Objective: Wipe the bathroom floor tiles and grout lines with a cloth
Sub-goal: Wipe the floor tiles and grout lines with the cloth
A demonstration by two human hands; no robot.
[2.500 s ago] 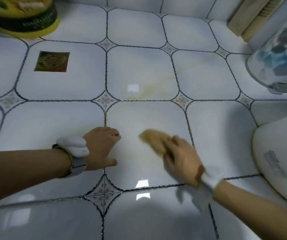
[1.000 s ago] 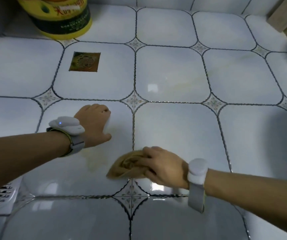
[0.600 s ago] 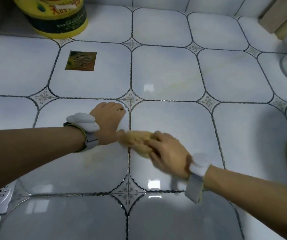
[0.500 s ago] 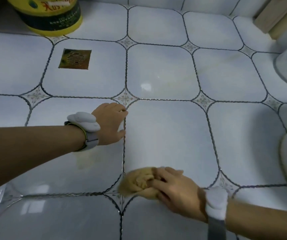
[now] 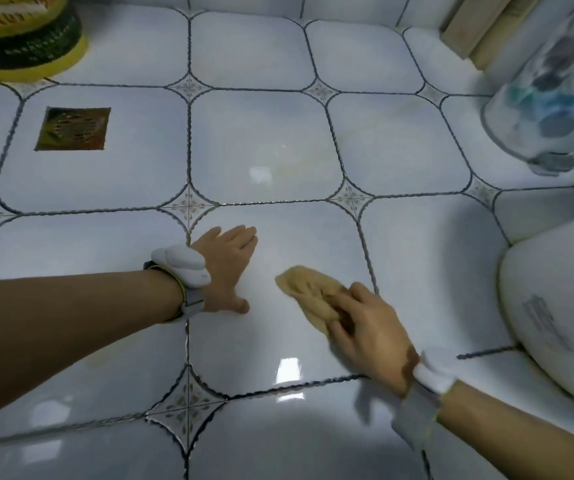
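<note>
The floor is glossy white tile (image 5: 264, 143) with dark grout lines (image 5: 188, 140) and small patterned diamond insets. A crumpled tan cloth (image 5: 308, 292) lies on the middle tile. My right hand (image 5: 372, 330) grips its near end and presses it to the floor. To the left of the cloth, my left hand (image 5: 224, 268) rests flat on the same tile, fingers straight and spread, wrist over a grout line. Both wrists carry white bands. Faint yellowish streaks mark the tile beyond the hands.
A brass floor drain (image 5: 72, 129) sits at the upper left. Behind it stands a yellow and dark tub (image 5: 18, 39). A white toilet base (image 5: 555, 313) bulges in at the right. A patterned bin (image 5: 548, 98) and a wooden frame (image 5: 476, 26) fill the upper right corner.
My right hand has swept the cloth from the near grout corner up and to the right, onto the middle tile. My left hand has shifted right across the grout line, fingers now flat.
</note>
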